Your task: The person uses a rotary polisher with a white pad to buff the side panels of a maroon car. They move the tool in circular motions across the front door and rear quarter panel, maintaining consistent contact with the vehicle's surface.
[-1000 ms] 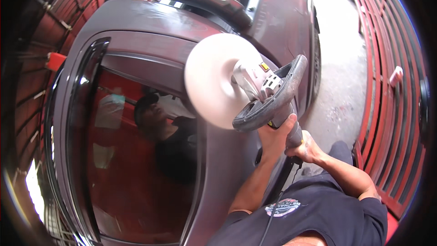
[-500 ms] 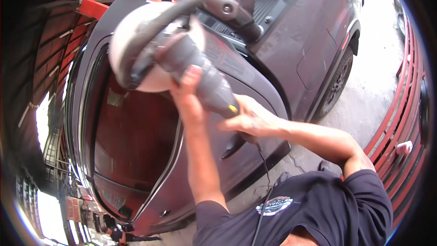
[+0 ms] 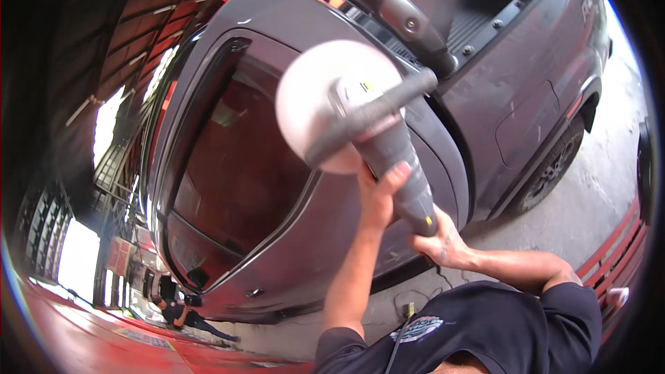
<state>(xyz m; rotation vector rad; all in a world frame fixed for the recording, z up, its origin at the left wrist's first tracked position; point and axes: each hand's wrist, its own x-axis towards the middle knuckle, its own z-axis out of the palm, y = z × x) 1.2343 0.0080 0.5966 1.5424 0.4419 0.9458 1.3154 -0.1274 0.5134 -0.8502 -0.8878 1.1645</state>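
Both arms reach up, left hand [image 3: 379, 194] and right hand [image 3: 438, 241] each curled in a grip

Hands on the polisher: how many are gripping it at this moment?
2. The left hand grips the body of the polisher just behind its white pad; the right hand holds the rear end of the handle, beside the grey truck.

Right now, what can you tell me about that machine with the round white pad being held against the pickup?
The polishing machine has a grey, plastic-looking body, a dark side handle sticking out near its head, and a round white pad that looks soft. It is held tilted, pad toward the dark grey pickup, by the door's window; whether the pad touches the paint cannot be told. The left hand wraps the middle of the body, and the right hand holds its rear end.
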